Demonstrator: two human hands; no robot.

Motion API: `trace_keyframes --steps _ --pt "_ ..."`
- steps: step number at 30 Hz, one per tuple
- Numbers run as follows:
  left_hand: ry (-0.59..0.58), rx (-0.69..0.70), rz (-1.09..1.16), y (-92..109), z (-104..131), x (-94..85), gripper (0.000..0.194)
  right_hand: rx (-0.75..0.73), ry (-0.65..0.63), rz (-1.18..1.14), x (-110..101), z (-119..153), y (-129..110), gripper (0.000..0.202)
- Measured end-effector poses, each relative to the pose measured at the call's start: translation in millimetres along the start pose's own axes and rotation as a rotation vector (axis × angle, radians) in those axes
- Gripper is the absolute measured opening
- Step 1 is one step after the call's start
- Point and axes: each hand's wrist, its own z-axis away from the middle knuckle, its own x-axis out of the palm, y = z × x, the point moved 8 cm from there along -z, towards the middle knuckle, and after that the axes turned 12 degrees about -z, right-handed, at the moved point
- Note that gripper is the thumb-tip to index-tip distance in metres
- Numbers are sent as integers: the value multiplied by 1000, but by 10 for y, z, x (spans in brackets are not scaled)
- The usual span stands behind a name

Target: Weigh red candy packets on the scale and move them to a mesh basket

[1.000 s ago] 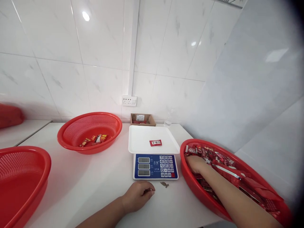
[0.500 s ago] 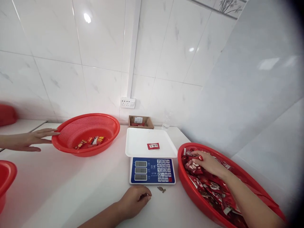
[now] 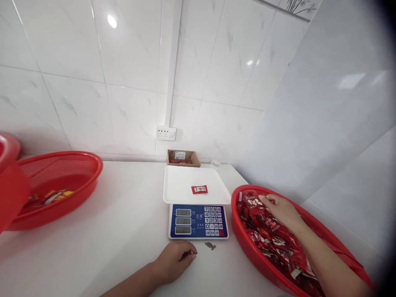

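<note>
My left hand [image 3: 173, 260] rests on the white table in front of the digital scale [image 3: 198, 221], its fingers loosely curled in with nothing visible in them. Over the red basket [image 3: 247, 255] on the right, my right hand [image 3: 281, 211] pinches the edge of a red packet [image 3: 253, 203]. Many similar red wrapped packets [image 3: 280, 241] fill that basket. One small red packet [image 3: 199, 189] lies on the scale's white tray [image 3: 179, 181]. A small brown scrap [image 3: 210, 246] sits on the table between the scale and the basket.
A red mesh basket [image 3: 88, 165] with a few packets stands at the left, partly behind a blurred red container [image 3: 12, 194]. Behind the scale are a cardboard box [image 3: 194, 160] and a clear plastic bottle [image 3: 215, 160]. The tiled wall has a socket [image 3: 166, 133].
The left mesh basket has slid further left, and another red container has risen in front of it. Another person's hand has left view. My right hand has shifted slightly right, onto a packet.
</note>
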Motion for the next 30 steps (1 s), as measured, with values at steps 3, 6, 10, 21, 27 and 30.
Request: trace_keyframes --steps 3,6,10,21,27,30 --pt "2 12 5 -1 3 5 22 76 -66 -16 29 -8 75 38" --pt "-9 9 14 -2 5 3 22 101 -80 52 13 -14 133 42" --pt "-15 8 14 7 9 -11 22 133 -79 110 -17 -31 255 44" --pt "-6 12 37 15 23 -5 23 221 -59 41 -143 -85 434 40" --pt "-4 -4 52 13 25 3 22 229 -13 -46 -221 -64 460 38" --pt "-11 4 58 23 27 -2 23 255 2 -10 -272 -49 467 36"
